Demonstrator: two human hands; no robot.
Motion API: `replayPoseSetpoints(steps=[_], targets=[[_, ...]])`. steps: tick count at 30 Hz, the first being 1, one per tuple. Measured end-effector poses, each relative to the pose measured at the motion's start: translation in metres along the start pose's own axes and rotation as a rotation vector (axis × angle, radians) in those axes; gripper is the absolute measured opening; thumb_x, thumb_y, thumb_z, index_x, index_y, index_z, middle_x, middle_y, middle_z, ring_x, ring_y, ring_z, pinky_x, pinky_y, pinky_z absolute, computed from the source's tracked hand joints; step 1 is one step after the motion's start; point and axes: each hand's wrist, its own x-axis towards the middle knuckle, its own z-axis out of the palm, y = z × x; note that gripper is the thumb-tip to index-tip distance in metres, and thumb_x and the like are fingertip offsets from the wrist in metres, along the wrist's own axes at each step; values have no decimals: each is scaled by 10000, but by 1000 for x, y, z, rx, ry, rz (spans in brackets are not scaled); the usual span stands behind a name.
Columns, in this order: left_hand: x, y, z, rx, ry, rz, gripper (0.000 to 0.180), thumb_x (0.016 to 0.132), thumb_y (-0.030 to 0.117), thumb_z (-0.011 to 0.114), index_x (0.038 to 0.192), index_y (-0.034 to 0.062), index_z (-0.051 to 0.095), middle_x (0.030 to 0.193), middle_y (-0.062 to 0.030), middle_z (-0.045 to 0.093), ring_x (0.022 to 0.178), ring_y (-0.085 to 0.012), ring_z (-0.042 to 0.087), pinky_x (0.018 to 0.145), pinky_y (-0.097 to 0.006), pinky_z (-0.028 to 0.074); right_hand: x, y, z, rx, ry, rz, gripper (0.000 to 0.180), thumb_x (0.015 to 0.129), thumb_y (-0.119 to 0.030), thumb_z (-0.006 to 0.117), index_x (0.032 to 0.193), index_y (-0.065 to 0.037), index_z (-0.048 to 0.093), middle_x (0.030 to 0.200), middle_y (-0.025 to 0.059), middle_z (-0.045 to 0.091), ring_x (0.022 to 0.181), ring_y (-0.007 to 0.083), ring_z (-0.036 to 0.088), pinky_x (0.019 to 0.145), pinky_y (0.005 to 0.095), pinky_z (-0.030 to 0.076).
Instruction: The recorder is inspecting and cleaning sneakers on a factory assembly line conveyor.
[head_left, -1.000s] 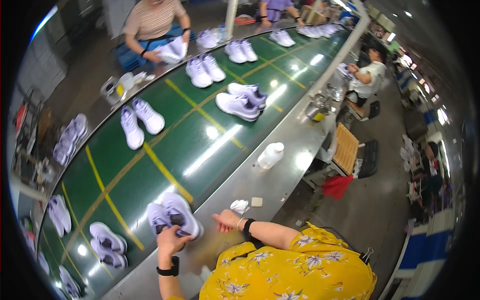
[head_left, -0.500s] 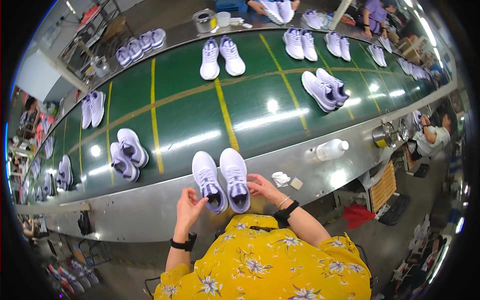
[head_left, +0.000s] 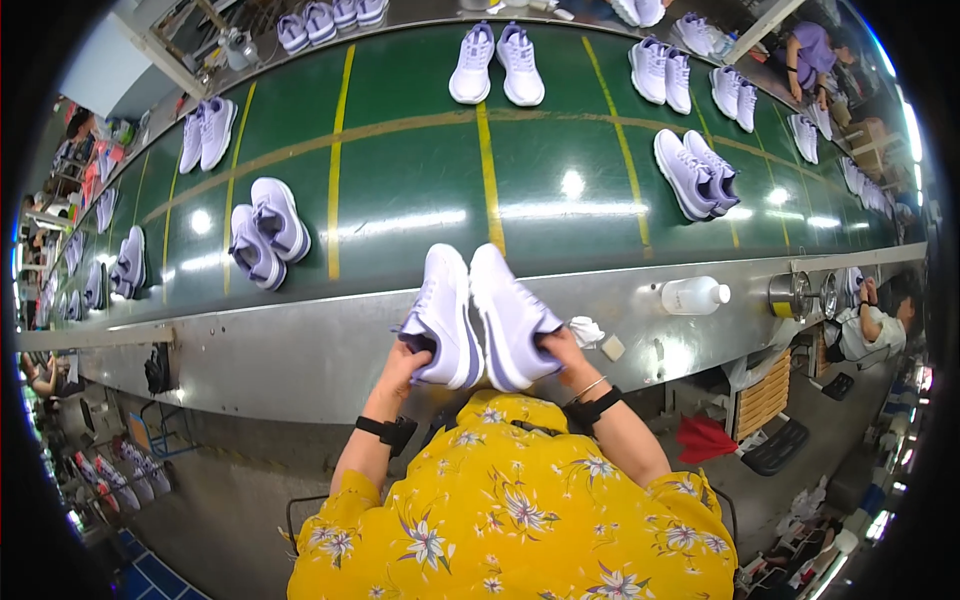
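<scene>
A pair of pale lavender sneakers with white soles is held over the steel edge in front of me. My left hand grips the left sneaker by the collar at its heel end, fingers partly hidden in the opening. On the other side, my right hand holds the right sneaker in the same way. Both shoes are rolled outward, so their inner sides and sole edges show, with toes pointing away from me and close together.
A green conveyor belt with yellow lines carries several pairs of similar sneakers. On the steel ledge, to my right, lie a crumpled white tissue, a small beige block and a white bottle. Co-workers sit at the far right.
Both hands have closed on the sneakers' collars and rolled the shoes outward, toes together. Before, the shoes sat sole-down with my fingers beside them. The view has shifted too.
</scene>
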Motion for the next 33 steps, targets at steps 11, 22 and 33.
replayPoseSetpoints(steps=[11, 22, 33], targets=[[-28, -4, 46, -440, -160, -70, 442, 804, -42, 670, 1241, -67, 612, 1096, -121, 708, 896, -221, 721, 767, -314, 589, -23, -6, -8, 354, -216, -44, 524, 1089, -400, 423, 1504, -79, 424, 1435, 88, 573, 1266, 216, 589, 1078, 383, 482], [-32, 6, 40, -203, -102, 22, 531, 804, -85, 603, 1332, -67, 547, 1215, -167, 674, 1062, -276, 694, 923, -373, 577, -28, -19, -7, 173, -143, -187, 463, 1050, -159, 518, 1493, -49, 438, 1436, 82, 564, 1276, 200, 569, 1070, 350, 477], [-53, 58, 85, -78, -224, 101, 681, 818, -148, 613, 1458, 14, 443, 1351, -95, 598, 1242, -218, 584, 1088, -376, 461, -8, -4, 32, -565, -361, -356, 464, 932, -72, 653, 1384, -21, 564, 1335, 107, 644, 1215, 196, 601, 1055, 337, 461]])
